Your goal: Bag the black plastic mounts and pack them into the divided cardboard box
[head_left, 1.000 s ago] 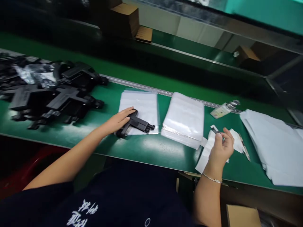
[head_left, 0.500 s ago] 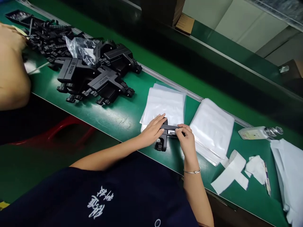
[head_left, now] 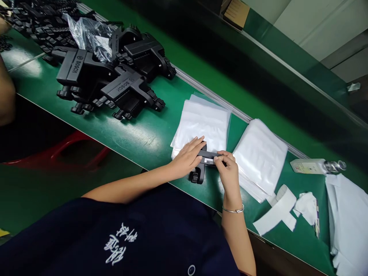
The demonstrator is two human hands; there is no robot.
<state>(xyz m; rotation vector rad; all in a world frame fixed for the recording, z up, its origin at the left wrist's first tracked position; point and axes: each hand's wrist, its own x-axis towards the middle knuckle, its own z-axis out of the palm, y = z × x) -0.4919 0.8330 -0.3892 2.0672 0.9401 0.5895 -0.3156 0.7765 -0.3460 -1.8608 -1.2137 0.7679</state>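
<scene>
- A second ago my right hand point(head_left: 229, 170) was out over the paper strip point(head_left: 275, 211) with a small dark piece pinched up; now it has come in to the mount point(head_left: 202, 169), beside my left hand point(head_left: 188, 157).
- Over the last half second the two hands have barely shifted, so I judge this to be close, careful work on one small spot and no longer fetching.
- The mount lies at the near edge of the left bags point(head_left: 204, 119), its upper end overlapping them and its knobbed end on the green table point(head_left: 161, 138).
- A small label point(head_left: 208, 161) with white on it shows on the mount's bar, between my hands.
- My left hand is spread flat over the mount's left side, fingers straight and close together; I cannot see what the thumb does underneath.
- My right thumb and fingertips are brought together at the label's right end and seem to hold it; whether they also grip the bar, I cannot tell.
- The right bags point(head_left: 261, 157) sit just beyond my right hand, and the other mounts point(head_left: 122, 88) are piled well apart, off to my left.
</scene>
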